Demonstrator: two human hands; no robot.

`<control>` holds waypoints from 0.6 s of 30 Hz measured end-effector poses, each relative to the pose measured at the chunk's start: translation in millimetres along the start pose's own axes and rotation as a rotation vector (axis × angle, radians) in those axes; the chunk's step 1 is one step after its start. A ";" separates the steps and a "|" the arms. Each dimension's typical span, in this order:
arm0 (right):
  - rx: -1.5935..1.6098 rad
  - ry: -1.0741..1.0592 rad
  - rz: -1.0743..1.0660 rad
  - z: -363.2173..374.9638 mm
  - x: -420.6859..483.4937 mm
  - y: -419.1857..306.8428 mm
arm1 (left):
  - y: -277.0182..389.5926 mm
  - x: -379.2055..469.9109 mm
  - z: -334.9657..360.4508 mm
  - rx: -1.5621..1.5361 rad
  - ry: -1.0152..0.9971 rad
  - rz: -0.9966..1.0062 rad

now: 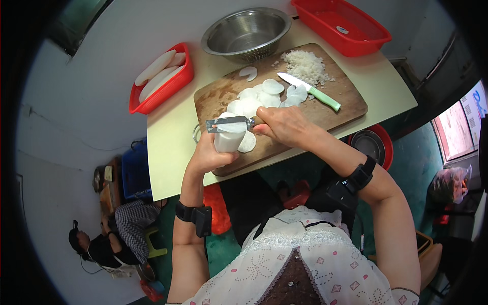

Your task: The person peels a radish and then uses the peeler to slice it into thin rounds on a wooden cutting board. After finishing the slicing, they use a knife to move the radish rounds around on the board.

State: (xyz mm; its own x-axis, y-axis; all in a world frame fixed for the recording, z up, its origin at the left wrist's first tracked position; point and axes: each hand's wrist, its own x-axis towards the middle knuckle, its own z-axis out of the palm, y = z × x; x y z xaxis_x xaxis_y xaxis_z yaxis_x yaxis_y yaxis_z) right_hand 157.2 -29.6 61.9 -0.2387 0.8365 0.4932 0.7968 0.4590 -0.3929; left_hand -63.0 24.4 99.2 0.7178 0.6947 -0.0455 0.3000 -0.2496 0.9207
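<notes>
My left hand [211,154] grips a thick piece of peeled white radish [229,141], its cut end up. In my right hand [284,126] is the wooden handle of a metal slicer [230,125], its flat blade frame lying across the radish's cut end with a thin slice at it. Below and beyond them on a wooden cutting board [217,91] lie several round radish slices [249,103]. A knife with a green handle [324,99] rests beside a heap of finely chopped white radish [305,65].
A steel colander [246,36] stands behind the board. A red basket [187,74] of whole peeled radishes [156,70] is at the left, another red basket [354,44] at the back right. A seated person [110,244] is at the lower left, by a blue crate [135,171].
</notes>
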 end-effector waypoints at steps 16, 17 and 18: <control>-0.077 0.003 0.209 9.5 3.1 -6.8 | -5.0 15.0 41.2 0.363 0.543 0.135; -0.077 0.004 0.210 7.8 4.0 -7.4 | -9.1 16.1 43.4 0.470 0.619 0.156; -0.090 0.011 0.196 5.7 6.0 -7.8 | -10.5 16.8 44.8 0.473 0.620 0.156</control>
State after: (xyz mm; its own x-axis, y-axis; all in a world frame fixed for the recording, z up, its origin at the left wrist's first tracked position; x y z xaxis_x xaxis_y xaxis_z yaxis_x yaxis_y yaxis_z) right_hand 146.4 -26.5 63.4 -0.0689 0.9037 0.4225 0.8740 0.2588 -0.4113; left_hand -25.9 8.5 71.4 0.3345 0.8425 0.4223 0.5599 -0.5381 0.6300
